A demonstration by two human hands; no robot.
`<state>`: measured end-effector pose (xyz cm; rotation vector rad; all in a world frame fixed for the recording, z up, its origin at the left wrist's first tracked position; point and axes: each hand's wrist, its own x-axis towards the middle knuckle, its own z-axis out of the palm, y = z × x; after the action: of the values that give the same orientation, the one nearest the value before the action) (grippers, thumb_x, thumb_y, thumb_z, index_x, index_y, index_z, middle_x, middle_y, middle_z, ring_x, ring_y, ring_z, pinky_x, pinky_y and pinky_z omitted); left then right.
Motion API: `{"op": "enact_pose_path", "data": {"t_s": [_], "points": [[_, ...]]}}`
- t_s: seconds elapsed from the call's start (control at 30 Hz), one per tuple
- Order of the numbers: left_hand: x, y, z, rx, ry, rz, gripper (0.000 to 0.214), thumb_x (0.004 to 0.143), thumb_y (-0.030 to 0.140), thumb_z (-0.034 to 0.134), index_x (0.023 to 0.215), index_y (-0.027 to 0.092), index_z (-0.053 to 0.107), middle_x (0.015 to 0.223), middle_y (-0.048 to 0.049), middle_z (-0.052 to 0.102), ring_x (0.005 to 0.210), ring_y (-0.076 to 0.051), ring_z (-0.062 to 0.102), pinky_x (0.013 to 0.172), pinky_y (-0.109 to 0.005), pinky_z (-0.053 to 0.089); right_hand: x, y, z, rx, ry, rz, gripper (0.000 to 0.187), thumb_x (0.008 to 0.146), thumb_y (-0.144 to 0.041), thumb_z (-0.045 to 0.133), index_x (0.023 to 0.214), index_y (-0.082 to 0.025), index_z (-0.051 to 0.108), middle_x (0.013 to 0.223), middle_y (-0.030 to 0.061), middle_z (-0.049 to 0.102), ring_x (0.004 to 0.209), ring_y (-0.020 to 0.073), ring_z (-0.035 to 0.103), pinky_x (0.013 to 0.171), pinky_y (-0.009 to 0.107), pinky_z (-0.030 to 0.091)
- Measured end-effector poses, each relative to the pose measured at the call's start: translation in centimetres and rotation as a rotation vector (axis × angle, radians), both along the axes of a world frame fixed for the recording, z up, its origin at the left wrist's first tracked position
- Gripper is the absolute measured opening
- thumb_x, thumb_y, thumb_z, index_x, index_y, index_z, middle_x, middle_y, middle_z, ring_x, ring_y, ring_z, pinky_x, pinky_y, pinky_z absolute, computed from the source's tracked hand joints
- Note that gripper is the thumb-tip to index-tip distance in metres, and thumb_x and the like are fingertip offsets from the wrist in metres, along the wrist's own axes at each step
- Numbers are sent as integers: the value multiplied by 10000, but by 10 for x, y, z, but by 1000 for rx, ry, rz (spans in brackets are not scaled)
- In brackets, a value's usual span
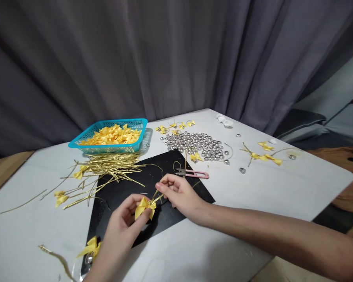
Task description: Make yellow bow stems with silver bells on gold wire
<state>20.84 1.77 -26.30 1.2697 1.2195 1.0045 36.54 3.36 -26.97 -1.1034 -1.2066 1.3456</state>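
Observation:
My left hand (122,223) pinches a small yellow ribbon bow (145,207) over a black mat (120,196). My right hand (178,192) is closed with its fingertips on a thin gold wire tie (158,194) that runs from the bow's middle. Both hands hover just above the mat, close together. Pink thread snips (192,173) lie on the mat's far edge, just beyond my right hand.
A teal basket (110,148) of yellow bows stands at the back left, with a heap of gold wire ties (111,166) in front. Several silver beads (194,144) are piled at the back centre. Loose bows (266,156) lie right; another bow (91,247) lies near left.

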Motion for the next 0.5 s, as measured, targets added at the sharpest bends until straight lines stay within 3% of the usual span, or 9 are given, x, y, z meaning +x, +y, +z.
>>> {"op": "enact_pose_path", "data": {"t_s": [0.5], "points": [[-1, 4, 4, -39, 22, 3, 150, 644, 272, 640, 701, 172, 544, 581, 60, 518, 541, -75, 452, 521, -185, 383, 1, 1, -6, 37, -34, -85, 207, 882, -365, 480, 777, -188, 463, 530, -89, 328, 422, 68, 293, 409, 222, 244]]}}
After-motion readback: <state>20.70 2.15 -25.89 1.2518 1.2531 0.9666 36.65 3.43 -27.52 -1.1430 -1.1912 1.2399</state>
